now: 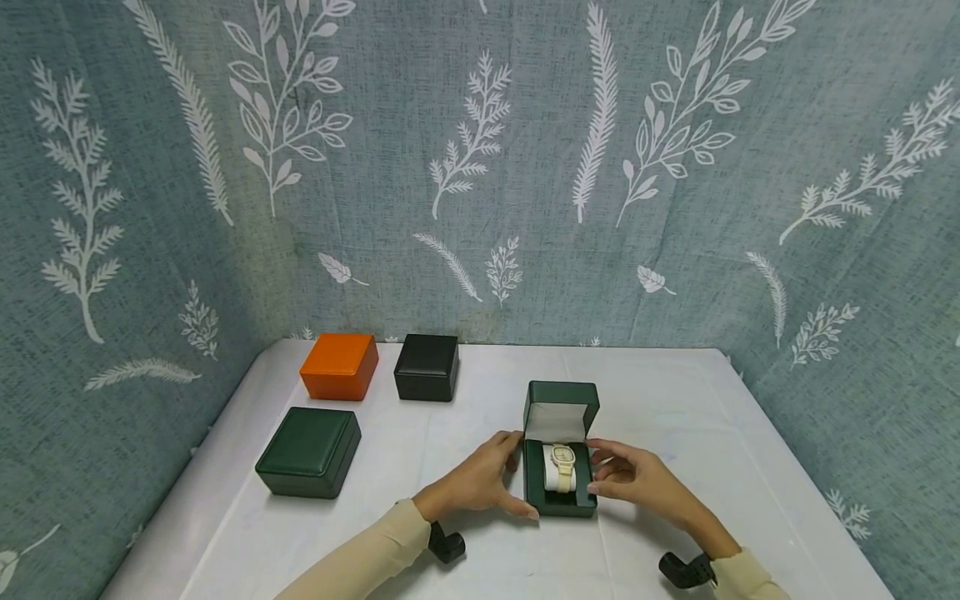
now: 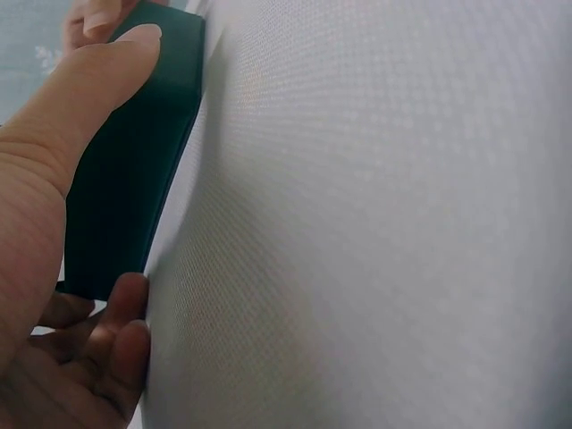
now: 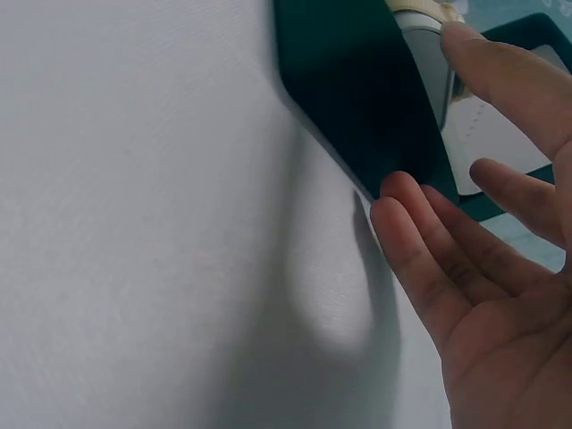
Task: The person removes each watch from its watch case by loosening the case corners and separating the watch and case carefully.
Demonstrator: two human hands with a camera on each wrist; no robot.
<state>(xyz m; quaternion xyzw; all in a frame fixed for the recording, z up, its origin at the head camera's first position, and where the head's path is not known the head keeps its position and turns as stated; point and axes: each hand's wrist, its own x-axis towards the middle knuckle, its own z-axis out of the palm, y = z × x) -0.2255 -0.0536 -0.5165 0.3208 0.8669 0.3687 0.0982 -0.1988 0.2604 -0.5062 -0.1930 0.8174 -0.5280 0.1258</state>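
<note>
A dark green watch box stands with its lid raised at the back, showing a pale lining. Inside, a watch with a cream strap is wrapped around a white cushion. My left hand holds the box's left side, with the thumb on the front corner and the fingers bent at the rear corner. On the other side, my right hand touches the box wall with its lower fingertips. Its thumb reaches over the rim by the cushion.
Left of the hands lies a closed green box. Behind it are a closed orange box and a closed black box. A white cloth covers the table, and patterned blue-green curtains enclose the back and sides.
</note>
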